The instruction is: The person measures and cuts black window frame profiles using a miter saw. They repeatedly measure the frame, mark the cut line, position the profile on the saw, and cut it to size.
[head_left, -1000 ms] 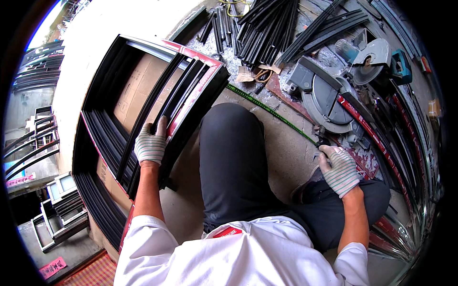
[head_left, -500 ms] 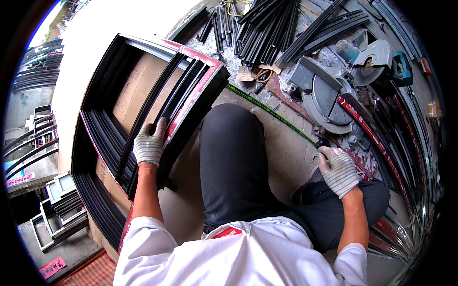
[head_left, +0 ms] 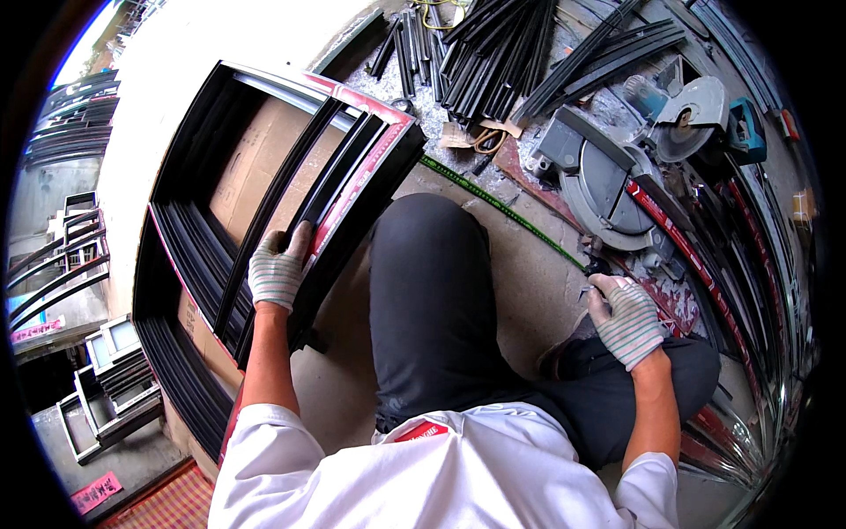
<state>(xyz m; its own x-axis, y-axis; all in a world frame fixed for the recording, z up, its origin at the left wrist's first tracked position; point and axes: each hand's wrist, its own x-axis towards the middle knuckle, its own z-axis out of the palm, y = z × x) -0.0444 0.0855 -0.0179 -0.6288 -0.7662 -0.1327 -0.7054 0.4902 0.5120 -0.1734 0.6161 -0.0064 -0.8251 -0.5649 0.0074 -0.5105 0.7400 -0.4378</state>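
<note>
I sit on a concrete floor with one knee up. My gloved left hand (head_left: 278, 269) grips a black bar of a black metal window frame (head_left: 189, 159) that leans at my left. My gloved right hand (head_left: 624, 316) rests low at my right, closed around a small dark object by the floor; what it is I cannot tell. A thin green rod (head_left: 493, 201) lies on the floor and runs toward that hand.
A mitre saw (head_left: 617, 167) with a round guard stands ahead at the right. Several long black metal profiles (head_left: 493, 53) lie piled beyond it. More black frames (head_left: 97, 397) are stacked at the far left. Red-striped profiles (head_left: 696, 264) lie along the right.
</note>
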